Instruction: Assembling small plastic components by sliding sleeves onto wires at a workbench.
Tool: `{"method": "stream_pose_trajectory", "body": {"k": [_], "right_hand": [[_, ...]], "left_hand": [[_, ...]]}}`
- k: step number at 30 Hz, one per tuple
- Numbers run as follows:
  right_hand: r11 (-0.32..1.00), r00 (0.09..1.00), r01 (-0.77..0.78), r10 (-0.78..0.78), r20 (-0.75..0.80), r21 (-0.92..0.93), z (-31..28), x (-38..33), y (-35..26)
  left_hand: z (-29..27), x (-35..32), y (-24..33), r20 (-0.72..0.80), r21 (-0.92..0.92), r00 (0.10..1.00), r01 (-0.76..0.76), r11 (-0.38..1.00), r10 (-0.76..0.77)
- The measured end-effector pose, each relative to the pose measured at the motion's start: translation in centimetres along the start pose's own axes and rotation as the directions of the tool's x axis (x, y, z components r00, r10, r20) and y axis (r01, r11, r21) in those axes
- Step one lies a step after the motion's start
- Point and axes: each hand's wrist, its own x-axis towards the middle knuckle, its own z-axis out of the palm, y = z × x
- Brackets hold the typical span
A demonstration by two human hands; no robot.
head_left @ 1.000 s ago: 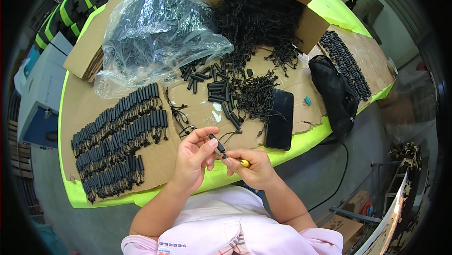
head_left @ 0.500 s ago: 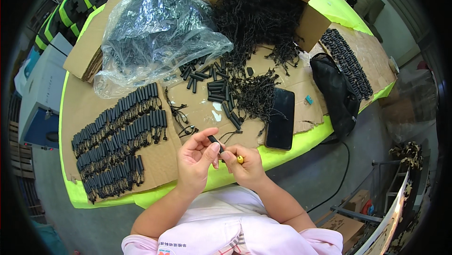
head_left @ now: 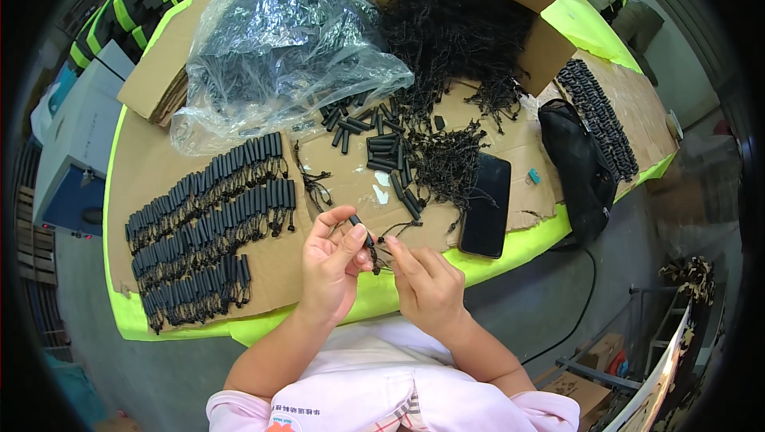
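hands met just above the near edge of the table [head_left: 159,328], which was covered by yellow-green sheet and flat cardboard [head_left: 151,169]. the left hand [head_left: 331,261] pinched a small black tube [head_left: 360,229] between thumb and first fingers, the tube tilted up to the far right. the right hand [head_left: 426,284] was closed in a light pinch on a thin black cord [head_left: 374,257] that hung from the tube; its fingertips were touching the left fingers. i could not tell if the cord was already through the tube.

on the left, many finished tubes with cords [head_left: 203,229] lay in three rows. far from the hands a clear plastic bag [head_left: 279,41] was holding dark parts, and an open cardboard box [head_left: 470,17] was full of tangled cords. loose black tubes [head_left: 374,133] and a small heap of cords [head_left: 446,161] lay in the middle, with a black phone [head_left: 486,205] just right of them and a black bag [head_left: 578,169] further right.

to do this step well, i think the tube should stay steady in the left pinch while the right fingers guide the cord end straight, close to the tip so it does not bend. a gentle pull would keep the cord from slipping out.
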Motion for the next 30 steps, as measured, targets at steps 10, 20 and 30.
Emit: {"method": "stream_pose_trajectory", "body": {"k": [10, 20, 30], "right_hand": [[0.996, 0.998, -0.066, 0.067, 0.019, -0.068, 0.7, -0.1, -1.1], [0.986, 0.976, -0.158, 0.147, 0.161, 0.056, 0.6, 0.7, -1.7], [0.927, 0.968, -0.229, 0.250, 0.034, -0.297, 0.9, 6.2, 7.9]], "left_hand": [[-0.7, -0.5, -2.1, 0.114, 0.335, 0.924, -0.382, 0.861, 0.366], [-3.0, -0.7, 0.9, 0.038, 0.523, 0.905, -0.380, 0.763, 0.424], [-9.9, -4.3, 7.9, -0.069, 0.993, 0.916, 0.102, -0.062, 0.396]]}}
